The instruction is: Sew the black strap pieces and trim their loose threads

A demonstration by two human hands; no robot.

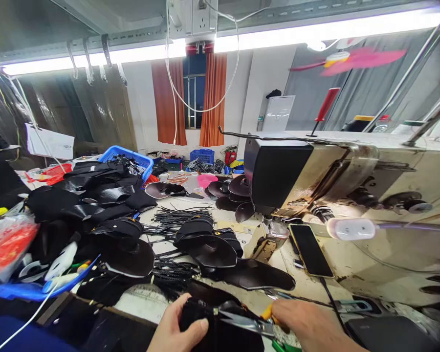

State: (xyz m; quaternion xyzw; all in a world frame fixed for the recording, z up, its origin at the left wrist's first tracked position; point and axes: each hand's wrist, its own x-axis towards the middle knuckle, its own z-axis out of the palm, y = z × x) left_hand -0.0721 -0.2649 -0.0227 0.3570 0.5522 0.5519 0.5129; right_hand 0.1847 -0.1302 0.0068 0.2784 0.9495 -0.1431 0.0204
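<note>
My left hand (179,326) grips a black fabric piece (220,330) at the bottom middle, thumb on top and fingers behind. A small pale mark shows on its upper edge. My right hand (310,322) is closed round the yellow handle of a pair of scissors (247,322). The blades point left and lie against the fabric's upper part, close to the mark; whether they touch it I cannot tell. Just beyond lie black caps with shiny dark brims (210,249) and a bundle of black braided cords (172,271).
An industrial sewing machine (282,171) fills the right side, with a small lamp (352,228) on it. A phone (311,250) lies beneath. At left are a blue tray (25,291), piled black pieces (55,203) and a blue basket (146,164). A pink fan (366,59) spins above.
</note>
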